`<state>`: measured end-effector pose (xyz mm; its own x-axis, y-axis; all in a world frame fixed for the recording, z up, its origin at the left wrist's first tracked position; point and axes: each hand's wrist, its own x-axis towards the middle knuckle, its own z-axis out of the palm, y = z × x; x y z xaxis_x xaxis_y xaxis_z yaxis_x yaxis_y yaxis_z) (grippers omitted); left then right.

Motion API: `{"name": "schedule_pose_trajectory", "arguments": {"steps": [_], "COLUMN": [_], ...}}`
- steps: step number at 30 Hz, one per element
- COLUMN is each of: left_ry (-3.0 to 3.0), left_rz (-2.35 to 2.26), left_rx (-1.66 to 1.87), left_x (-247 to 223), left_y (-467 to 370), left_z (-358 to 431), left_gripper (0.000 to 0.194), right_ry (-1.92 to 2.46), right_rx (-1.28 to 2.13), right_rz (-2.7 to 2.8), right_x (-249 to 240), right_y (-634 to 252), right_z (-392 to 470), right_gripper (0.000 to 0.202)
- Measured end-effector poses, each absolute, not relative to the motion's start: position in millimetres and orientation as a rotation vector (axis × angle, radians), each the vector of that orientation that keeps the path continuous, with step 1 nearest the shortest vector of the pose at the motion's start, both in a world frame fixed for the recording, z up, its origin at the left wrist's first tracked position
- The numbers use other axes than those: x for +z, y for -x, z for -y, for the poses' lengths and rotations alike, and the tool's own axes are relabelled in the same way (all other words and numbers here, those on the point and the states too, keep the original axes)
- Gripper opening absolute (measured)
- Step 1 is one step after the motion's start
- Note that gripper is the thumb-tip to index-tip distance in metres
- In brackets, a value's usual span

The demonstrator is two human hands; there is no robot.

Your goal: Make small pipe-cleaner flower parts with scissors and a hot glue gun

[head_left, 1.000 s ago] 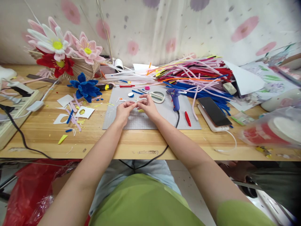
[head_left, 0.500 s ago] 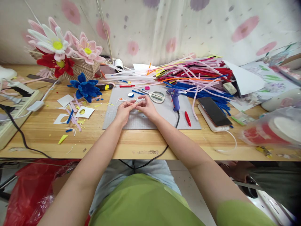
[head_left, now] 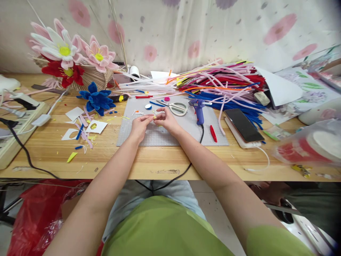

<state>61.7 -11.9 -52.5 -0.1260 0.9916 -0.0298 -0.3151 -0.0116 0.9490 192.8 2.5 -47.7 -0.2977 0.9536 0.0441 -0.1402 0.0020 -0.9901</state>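
Note:
Over the grey cutting mat (head_left: 170, 140), my left hand (head_left: 140, 127) is closed in a pinch on a small yellow piece (head_left: 155, 117). My right hand (head_left: 166, 121) meets it from the right, its fingers bent and closed around the same spot; what they grip is too small to make out. Just behind my right hand lie grey-handled scissors (head_left: 178, 109). A blue glue gun (head_left: 198, 112) rests on the mat to the right, with a red tool (head_left: 213, 134) nearby. Behind my hands is a small round blue-and-white piece (head_left: 148, 106).
Fuzzy-stem flowers (head_left: 97, 99) and paper scraps (head_left: 96, 126) are at left, near a power strip (head_left: 23, 133). Bundled coloured stems (head_left: 221, 80) lie behind the mat. A phone (head_left: 243, 124) and a bagged cup (head_left: 311, 145) stand right. A black cord (head_left: 183, 174) crosses the table edge.
My fingers have shifted slightly, and the yellow piece between the fingertips shows more clearly. The view has moved a little.

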Motion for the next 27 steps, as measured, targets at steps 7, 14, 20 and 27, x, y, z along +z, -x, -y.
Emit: {"name": "schedule_pose_trajectory", "arguments": {"steps": [7,14,20,27], "left_ry": [-0.841,-0.718,-0.706,-0.727], "left_rz": [-1.092,-1.058,-1.043,-1.019], "left_rx": [1.426,1.417,1.379,1.36], "left_x": [-50.3,-46.0,-41.6,-41.9], "left_y": [-61.7,-61.4,-61.7,-58.9], "left_z": [11.9,10.1,12.5,11.2], "left_gripper": [0.019,0.023,0.025,0.022], "right_ry": [0.927,0.911,0.866,0.889], "right_rx": [1.421,1.397,1.386,1.408], "right_rz": [1.369,1.429,1.462,1.416], "right_x": [-46.3,-49.1,-49.2,-50.2], "right_y": [-193.1,-192.5,-190.2,-186.8], "right_z": [-2.4,-3.5,-2.8,-2.8], "right_gripper": [0.05,0.051,0.053,0.054]}}
